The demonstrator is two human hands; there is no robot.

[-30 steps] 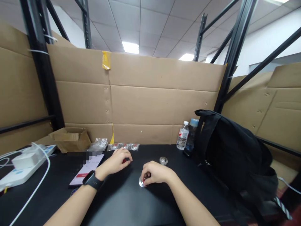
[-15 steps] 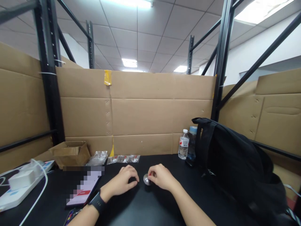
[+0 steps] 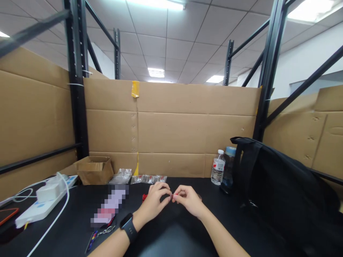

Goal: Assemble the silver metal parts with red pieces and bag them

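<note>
Above the black tabletop my two hands meet at the fingertips. My right hand [image 3: 189, 201] pinches a small red piece [image 3: 174, 195], too small to name. Thumb and fingers of my left hand [image 3: 157, 198] close on the near side of this piece, where a thin shiny edge shows. A red item [image 3: 144, 197] peeks out from behind my left hand, mostly hidden. Past the right hand's knuckles, the edge of a round, see-through thing [image 3: 199, 197] shows. A dark watch [image 3: 128, 226] is on my left wrist.
Clear packets [image 3: 148, 179] lie by the cardboard wall, beside a small open carton [image 3: 94, 170]. To the left are a phone [image 3: 110, 207], a keychain [image 3: 105, 231] and a power strip [image 3: 40, 208]. A water bottle [image 3: 218, 167], a blue-capped bottle [image 3: 227, 171] and a black bag [image 3: 281, 192] stand right.
My left hand has gone from loosely open to pinching at my right fingertips. The clear dome under my right hand is out of its fingers; a small red piece is there now. The view has shifted left.
</note>
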